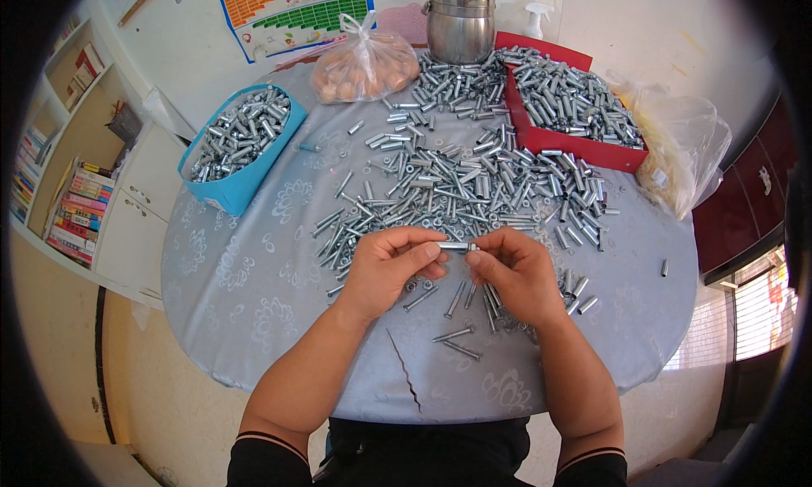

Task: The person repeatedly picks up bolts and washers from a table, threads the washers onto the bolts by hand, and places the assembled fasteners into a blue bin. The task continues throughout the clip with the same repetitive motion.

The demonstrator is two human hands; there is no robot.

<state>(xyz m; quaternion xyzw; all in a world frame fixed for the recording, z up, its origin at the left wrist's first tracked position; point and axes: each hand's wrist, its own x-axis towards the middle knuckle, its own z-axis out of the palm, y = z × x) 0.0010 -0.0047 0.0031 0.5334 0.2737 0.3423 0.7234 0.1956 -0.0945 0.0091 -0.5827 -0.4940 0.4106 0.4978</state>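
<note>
Just below the middle of the frame, the fingers point(431, 252) of the left hand point(385, 271) pinch one end of a short silver bolt point(457, 246), thumb underneath and forefinger on top. The right hand point(516, 271) meets it from the other side, its fingertips pressed together on the bolt's right end, where a small ring or nut seems to sit; it is too small to tell which. The bolt's long axis runs left to right across the frame, nearly level, bridging the small gap between the two hands. Both hands touch it, so neither is nearer; the left covers more of its length.

Under the hands, a few loose bolts point(457, 335) lie scattered on the grey patterned desk point(245, 276). Above the hands, toward the centre of the frame, spreads a large heap point(474, 183) of the same parts. At upper left stands a blue box point(241, 145) full of them, at upper right a red tray point(575, 106) likewise loaded. At the top edge sit a metal pot point(459, 22) and a tied bag point(364, 64) of brownish round things.
</note>
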